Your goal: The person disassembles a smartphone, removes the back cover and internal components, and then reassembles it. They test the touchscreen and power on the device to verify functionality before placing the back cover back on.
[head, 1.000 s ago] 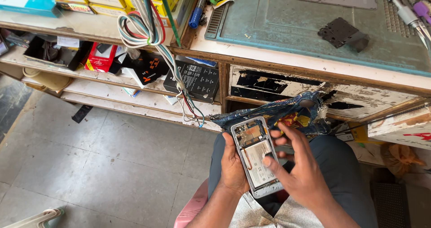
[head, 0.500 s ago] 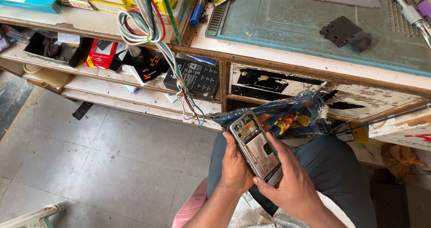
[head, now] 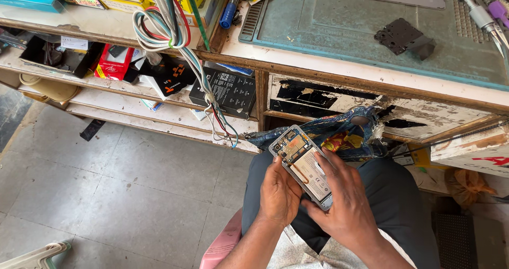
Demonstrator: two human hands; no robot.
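Worn bench (head: 339, 75) above, grey tiled floor (head: 106, 184) below; opened phone (head: 303, 165) held over lap.

Left hand (head: 280, 193) curled round phone's left edge, thumb on rim, fingers under, gripping it. Right hand (head: 344, 205) cupping lower end, fingers pressed along right side and across battery. Phone tilted, back cover off, circuit board at upper end, pale battery below, just in front of blue patterned cloth (head: 339, 136) hanging at bench edge. Bundle of coloured wires (head: 175, 36) dangling from bench top to left of phone. On green mat (head: 339, 30): black bracket (head: 403, 38), screwdrivers (head: 485, 20) at right. Shelf (head: 132, 115) beneath stacked with black boxes (head: 225, 91) and red packet (head: 114, 62). Pink stool (head: 222, 245) under legs.
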